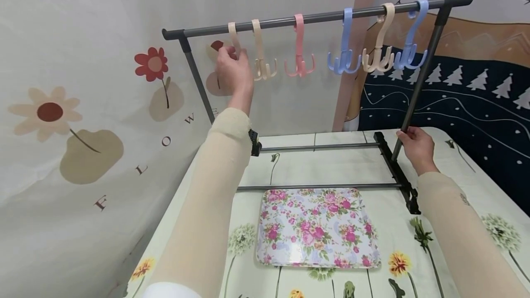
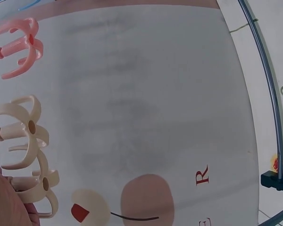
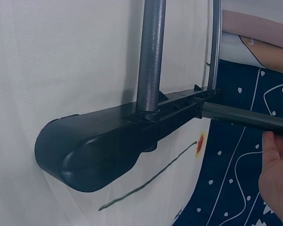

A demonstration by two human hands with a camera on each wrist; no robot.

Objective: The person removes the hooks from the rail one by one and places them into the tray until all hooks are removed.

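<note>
Rack [image 1: 277, 23], dark, upright on a flower-print tablecloth [image 1: 298, 167], on the far side of a floral tray [image 1: 316, 229]. Done, as far as shown: frame standing, six pronged hooks hung over the top rail [image 1: 323, 17]. Left to right: leftmost hook [image 1: 233, 35], beige; second beige hook [image 1: 258, 42]; pink hook [image 1: 299, 42]; left blue hook [image 1: 346, 40]; third beige hook [image 1: 378, 54]; right blue hook [image 1: 407, 54]. Spacing uneven; widest gap between pink hook and left blue hook. Outstanding, by judgement: little beyond freeing the leftmost hook, not yet let go.

Left hand [image 1: 236, 68]: grasping the leftmost hook below the rail. Right hand [image 1: 419, 148]: gripping the right post [image 1: 426, 59] low down, above the right foot [image 1: 395, 169].

Hidden: lower part of leftmost hook, behind left hand in the head view, prongs visible from the left wrist; bottom of left post [image 1: 198, 79], behind left sleeve [image 1: 211, 187]. Cut off: right hand, at right edge of the right wrist view. Hard to make out: contact between tray and near base bar [image 1: 323, 186].
</note>
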